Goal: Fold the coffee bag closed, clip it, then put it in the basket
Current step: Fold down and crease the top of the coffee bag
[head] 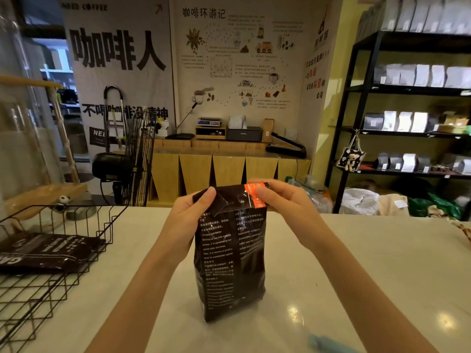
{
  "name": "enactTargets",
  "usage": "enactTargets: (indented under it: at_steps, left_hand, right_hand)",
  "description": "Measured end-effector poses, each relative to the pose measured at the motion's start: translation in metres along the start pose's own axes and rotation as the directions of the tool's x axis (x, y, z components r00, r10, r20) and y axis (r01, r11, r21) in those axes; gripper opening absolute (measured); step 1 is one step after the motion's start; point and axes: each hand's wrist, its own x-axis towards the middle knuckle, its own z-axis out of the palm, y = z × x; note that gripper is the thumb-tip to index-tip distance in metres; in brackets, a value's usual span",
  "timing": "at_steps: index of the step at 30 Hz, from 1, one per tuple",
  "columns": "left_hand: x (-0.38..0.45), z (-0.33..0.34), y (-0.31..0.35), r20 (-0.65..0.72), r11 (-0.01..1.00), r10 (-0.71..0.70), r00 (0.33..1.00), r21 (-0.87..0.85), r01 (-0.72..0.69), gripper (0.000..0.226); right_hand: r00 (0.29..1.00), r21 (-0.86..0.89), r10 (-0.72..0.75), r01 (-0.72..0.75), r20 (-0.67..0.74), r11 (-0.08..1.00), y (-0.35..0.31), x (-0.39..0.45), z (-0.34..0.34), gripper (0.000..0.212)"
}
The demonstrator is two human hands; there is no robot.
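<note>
Head view: tall dark glossy coffee bag (229, 253) upright at centre of white counter (356, 263), left hand (186, 220) and right hand (283, 200) pinching its folded top, black wire basket (51, 250) at nine o'clock, fold likely springing open if pinch loosens before clipping.

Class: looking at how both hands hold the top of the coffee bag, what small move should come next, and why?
Probably press the fold flat. The left hand and right hand pinch the top corners of the upright coffee bag, whose top is only partly turned down. A blurred light blue object, perhaps the clip, lies near the table's front edge.
</note>
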Motion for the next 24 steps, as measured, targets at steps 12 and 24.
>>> enactTargets:
  at_steps: [12, 24]
  left_hand:
    - [0.011, -0.011, -0.007, -0.064, 0.979, 0.150, 0.987, 0.148, -0.139, 0.009]
    - [0.019, -0.013, -0.015, -0.134, 0.977, 0.184, 0.974, 0.131, -0.167, 0.007]
  right_hand:
    - [0.992, 0.043, -0.121, 0.123, -0.042, 0.992, 0.008, 0.008, -0.008, 0.015]
    - [0.964, -0.267, 0.221, -0.177, 0.145, 0.947, 0.021, -0.020, -0.035, 0.066]
